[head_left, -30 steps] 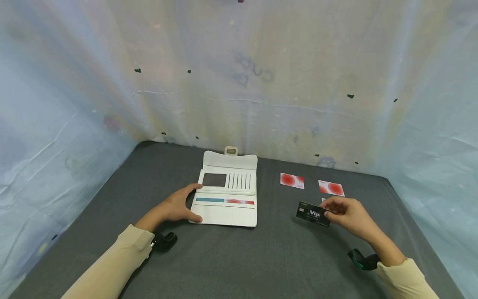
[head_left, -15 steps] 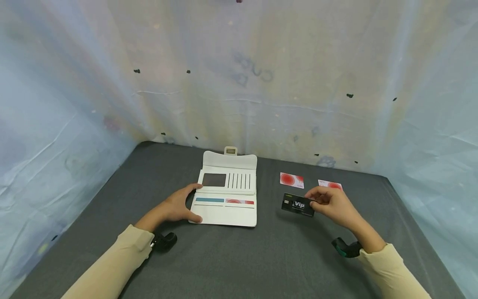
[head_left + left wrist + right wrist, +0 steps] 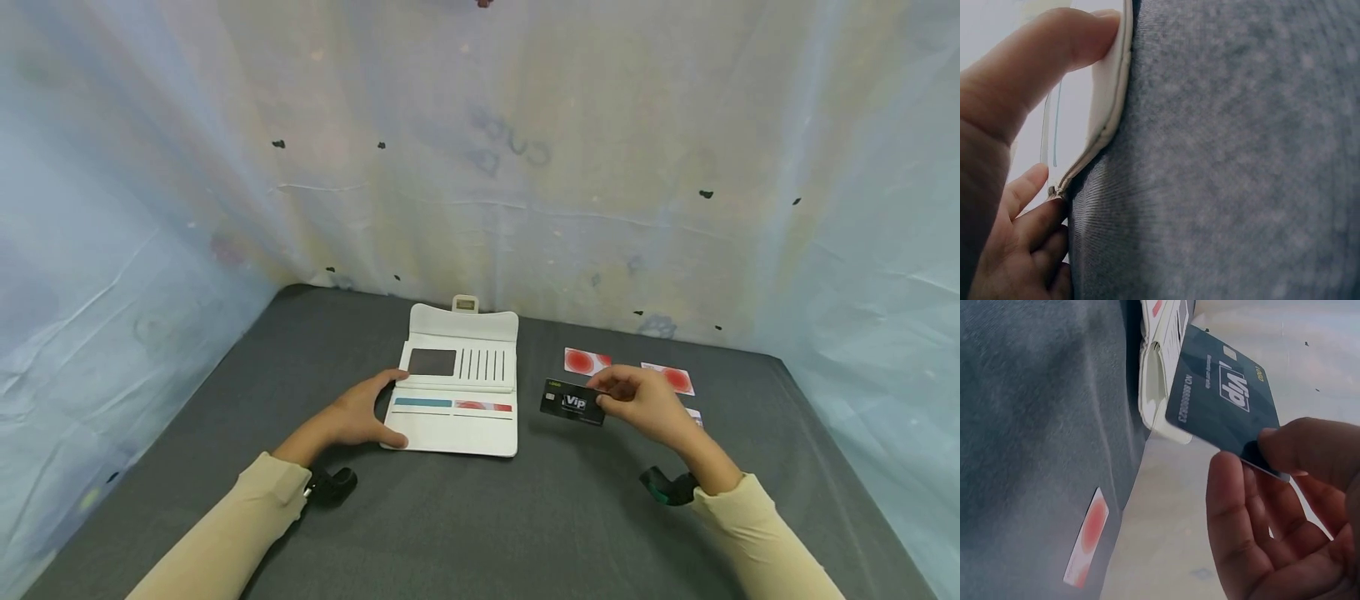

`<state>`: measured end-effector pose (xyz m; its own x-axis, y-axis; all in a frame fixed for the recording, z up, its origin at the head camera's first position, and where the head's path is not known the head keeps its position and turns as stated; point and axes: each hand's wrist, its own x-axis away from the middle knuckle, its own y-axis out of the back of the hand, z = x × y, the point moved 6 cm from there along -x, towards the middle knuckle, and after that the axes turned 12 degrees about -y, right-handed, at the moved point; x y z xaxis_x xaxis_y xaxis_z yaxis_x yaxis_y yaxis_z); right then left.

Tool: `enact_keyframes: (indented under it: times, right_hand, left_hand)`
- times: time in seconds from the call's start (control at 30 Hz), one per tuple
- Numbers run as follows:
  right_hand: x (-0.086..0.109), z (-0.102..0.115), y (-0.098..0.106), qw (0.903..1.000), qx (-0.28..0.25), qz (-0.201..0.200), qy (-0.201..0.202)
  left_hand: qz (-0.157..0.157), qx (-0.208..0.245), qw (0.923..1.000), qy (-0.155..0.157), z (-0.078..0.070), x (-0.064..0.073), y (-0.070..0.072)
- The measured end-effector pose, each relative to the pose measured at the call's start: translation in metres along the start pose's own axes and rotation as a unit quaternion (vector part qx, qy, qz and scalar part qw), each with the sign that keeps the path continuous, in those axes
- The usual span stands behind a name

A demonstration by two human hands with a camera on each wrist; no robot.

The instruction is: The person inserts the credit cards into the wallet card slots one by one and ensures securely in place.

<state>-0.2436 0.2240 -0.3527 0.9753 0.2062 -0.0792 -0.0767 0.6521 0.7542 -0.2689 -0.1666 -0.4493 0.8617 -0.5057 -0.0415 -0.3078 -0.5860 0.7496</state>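
A white wallet (image 3: 450,432) lies unfolded on the dark table, its flap and clasp at the far side. A blue card (image 3: 422,402) and a red-and-white card (image 3: 483,406) show as strips in its lower slots. My left hand (image 3: 358,411) rests on the wallet's left edge; the thumb (image 3: 1079,37) presses on the near corner and the index finger touches farther up. To the right of the wallet, my right hand (image 3: 643,403) pinches a black VIP card (image 3: 572,403) by its right end between thumb and fingers. The card is held above the table, apart from the wallet.
Two red-and-white cards lie at the right, one (image 3: 581,360) partly behind my right hand, another (image 3: 673,379) farther right. A third card (image 3: 695,416) is mostly hidden by that hand. Pale curtains (image 3: 600,167) rise behind the table (image 3: 465,525) and at both sides.
My right hand has moved left with the black VIP card, bringing it nearer the wallet. The left hand and the wallet have stayed in place.
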Motion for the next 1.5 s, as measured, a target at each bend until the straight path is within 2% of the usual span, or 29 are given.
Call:
enact_keyframes:
  times: [0.37,0.53,0.97,1.17,1.4,1.5]
  right_hand:
    - [-0.008,0.022,-0.009,0.9998,-0.01,-0.001,0.018]
    - [-0.015,0.022,-0.016,0.9997,-0.019,0.0,0.016]
    - [-0.023,0.04,-0.032,0.9979,-0.039,-0.004,0.052]
    - [-0.026,0.047,-0.042,0.9962,-0.069,0.006,0.053]
    - [-0.032,0.05,-0.057,0.9924,-0.11,0.039,0.04]
    - [-0.035,0.053,-0.063,0.9918,-0.115,0.038,0.04]
  left_hand:
    - [-0.002,0.001,1.0,0.001,0.002,0.0,0.001]
    - [-0.003,0.004,1.0,-0.002,0.002,0.0,0.002]
    - [-0.003,0.005,1.0,-0.004,0.001,0.001,0.003]
    - [-0.002,0.006,1.0,0.002,0.001,0.001,0.002]
    - [-0.005,0.005,0.9999,0.01,0.002,0.0,0.0]
    - [-0.005,0.002,1.0,0.007,0.002,-0.001,0.0]
